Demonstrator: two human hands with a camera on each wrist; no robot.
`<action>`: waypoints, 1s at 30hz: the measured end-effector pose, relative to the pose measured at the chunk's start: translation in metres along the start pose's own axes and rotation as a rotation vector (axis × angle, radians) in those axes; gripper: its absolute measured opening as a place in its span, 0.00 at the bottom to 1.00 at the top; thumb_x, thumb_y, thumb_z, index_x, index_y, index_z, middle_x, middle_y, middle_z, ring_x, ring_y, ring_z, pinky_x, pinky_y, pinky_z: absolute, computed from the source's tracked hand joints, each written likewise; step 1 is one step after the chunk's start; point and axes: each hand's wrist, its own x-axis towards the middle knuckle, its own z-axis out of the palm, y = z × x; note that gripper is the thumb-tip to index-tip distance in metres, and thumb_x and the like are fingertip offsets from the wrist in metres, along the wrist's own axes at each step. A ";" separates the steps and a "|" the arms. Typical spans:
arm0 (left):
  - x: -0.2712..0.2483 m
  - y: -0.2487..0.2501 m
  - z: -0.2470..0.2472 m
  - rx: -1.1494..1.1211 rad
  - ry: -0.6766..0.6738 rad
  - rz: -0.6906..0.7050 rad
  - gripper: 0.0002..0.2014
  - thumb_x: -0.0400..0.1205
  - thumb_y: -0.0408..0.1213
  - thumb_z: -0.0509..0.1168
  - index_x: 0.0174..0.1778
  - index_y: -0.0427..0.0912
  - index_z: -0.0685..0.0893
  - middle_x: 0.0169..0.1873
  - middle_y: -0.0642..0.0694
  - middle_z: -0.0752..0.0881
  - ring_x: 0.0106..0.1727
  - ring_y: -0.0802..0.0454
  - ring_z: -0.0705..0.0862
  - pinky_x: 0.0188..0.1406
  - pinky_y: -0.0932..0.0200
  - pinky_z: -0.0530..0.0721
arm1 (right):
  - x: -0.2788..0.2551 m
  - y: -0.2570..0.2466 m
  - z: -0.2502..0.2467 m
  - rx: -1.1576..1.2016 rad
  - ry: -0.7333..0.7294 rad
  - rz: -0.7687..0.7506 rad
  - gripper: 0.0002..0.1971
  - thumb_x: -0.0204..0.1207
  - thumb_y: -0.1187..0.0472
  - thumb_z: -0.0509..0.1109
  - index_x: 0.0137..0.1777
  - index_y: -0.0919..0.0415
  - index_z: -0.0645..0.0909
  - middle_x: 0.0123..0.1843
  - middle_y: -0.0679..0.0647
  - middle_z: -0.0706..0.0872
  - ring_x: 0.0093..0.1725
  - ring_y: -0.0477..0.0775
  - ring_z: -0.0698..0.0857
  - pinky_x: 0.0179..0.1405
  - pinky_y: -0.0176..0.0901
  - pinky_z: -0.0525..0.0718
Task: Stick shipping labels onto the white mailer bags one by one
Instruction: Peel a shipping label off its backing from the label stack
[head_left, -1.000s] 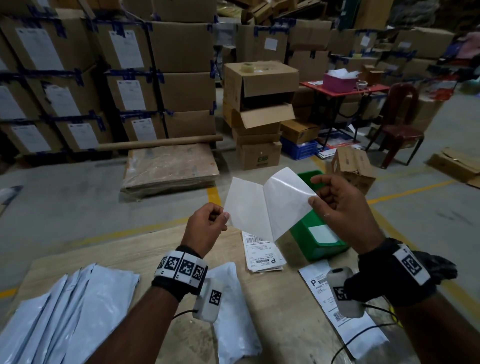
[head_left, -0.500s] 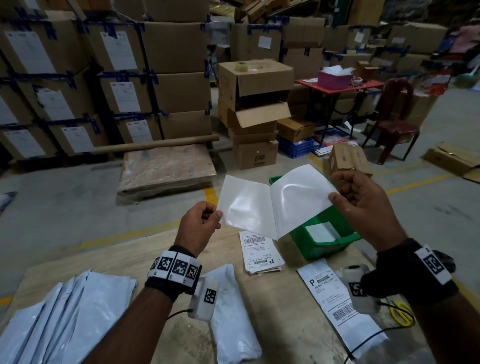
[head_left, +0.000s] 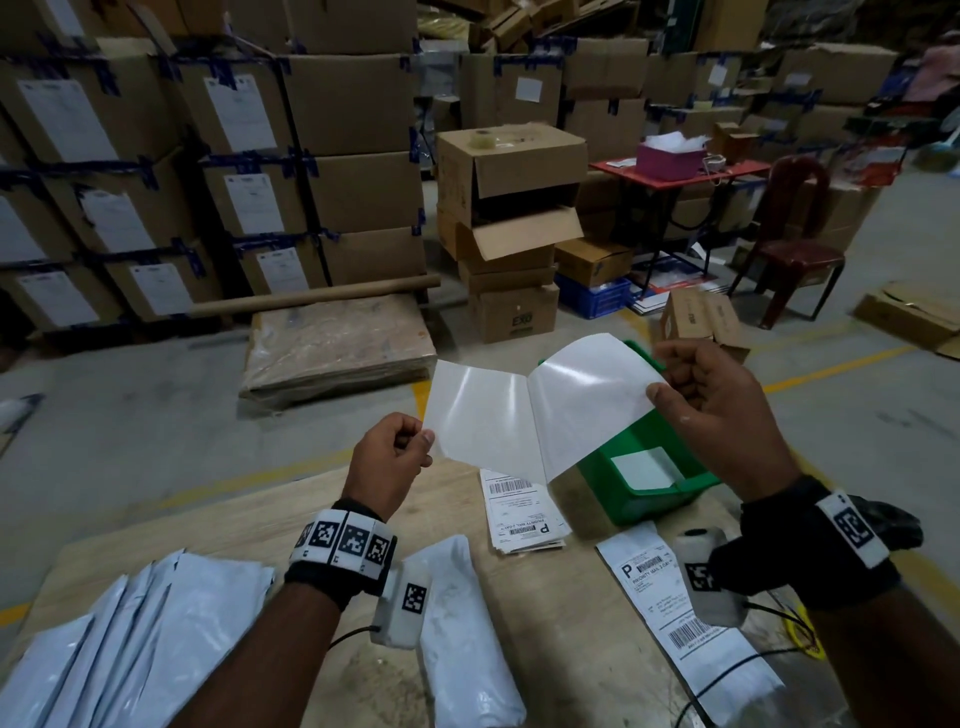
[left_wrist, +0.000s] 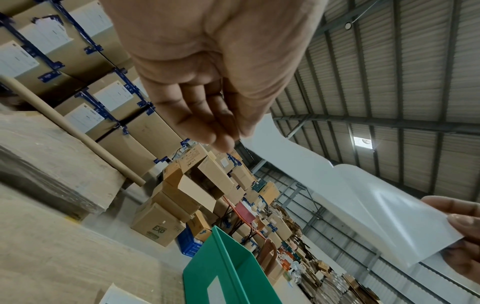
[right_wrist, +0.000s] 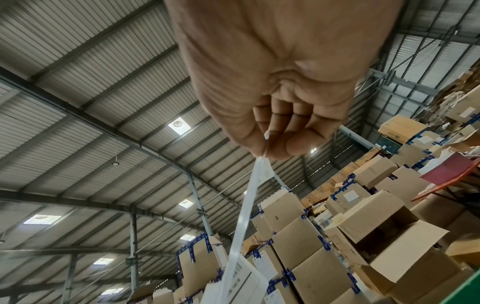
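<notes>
- Step in hand: peeling. Your left hand (head_left: 387, 460) pinches the corner of the label (head_left: 480, 415) at centre frame; your right hand (head_left: 719, 415) pinches the edge of the glossy backing sheet (head_left: 589, 400), curled up and away to the right.
- The two sheets are joined only along a seam at mid-frame, so my read is the peel is roughly half done.
- Both are held in the air above the far edge of the table (head_left: 545, 623), touching nothing else.
- Next move, as I judge it: pull the backing fully free, keep the adhesive face from folding onto itself, then lay the label flat on the mailer bag (head_left: 462, 634) lying lower centre of the frame.
- Risk: the thin label curls and sticks to your fingers.
- A fanned stack of mailer bags (head_left: 114, 639) sits lower left, no labels visible on them.
- The label pile (head_left: 522, 512) lies printed side up just left of the green bin (head_left: 623, 499).
- A labelled bag (head_left: 685, 618) sits lower right, partly under your right wrist.
- The green bin holds at least one white sheet (head_left: 641, 467), probably a spent backing; the rest of its inside is hidden.
</notes>
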 end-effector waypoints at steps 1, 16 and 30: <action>0.000 0.001 0.001 0.001 0.000 -0.001 0.06 0.82 0.33 0.67 0.39 0.43 0.80 0.34 0.43 0.86 0.33 0.51 0.87 0.39 0.50 0.85 | 0.001 -0.001 -0.002 0.005 0.007 -0.001 0.17 0.75 0.70 0.72 0.61 0.56 0.78 0.42 0.48 0.84 0.38 0.38 0.83 0.37 0.31 0.83; 0.007 -0.005 0.007 0.032 0.017 -0.018 0.08 0.82 0.31 0.66 0.38 0.46 0.79 0.33 0.43 0.85 0.34 0.47 0.86 0.39 0.49 0.85 | -0.003 0.017 -0.047 -0.004 0.055 -0.001 0.19 0.75 0.70 0.72 0.63 0.54 0.78 0.46 0.63 0.85 0.45 0.61 0.85 0.45 0.54 0.85; -0.014 0.012 0.013 0.242 -0.177 0.241 0.05 0.80 0.34 0.69 0.39 0.47 0.82 0.31 0.49 0.85 0.36 0.48 0.84 0.42 0.47 0.83 | -0.009 0.026 -0.009 -0.106 -0.066 -0.005 0.18 0.76 0.69 0.70 0.63 0.55 0.76 0.36 0.53 0.80 0.31 0.45 0.79 0.32 0.39 0.80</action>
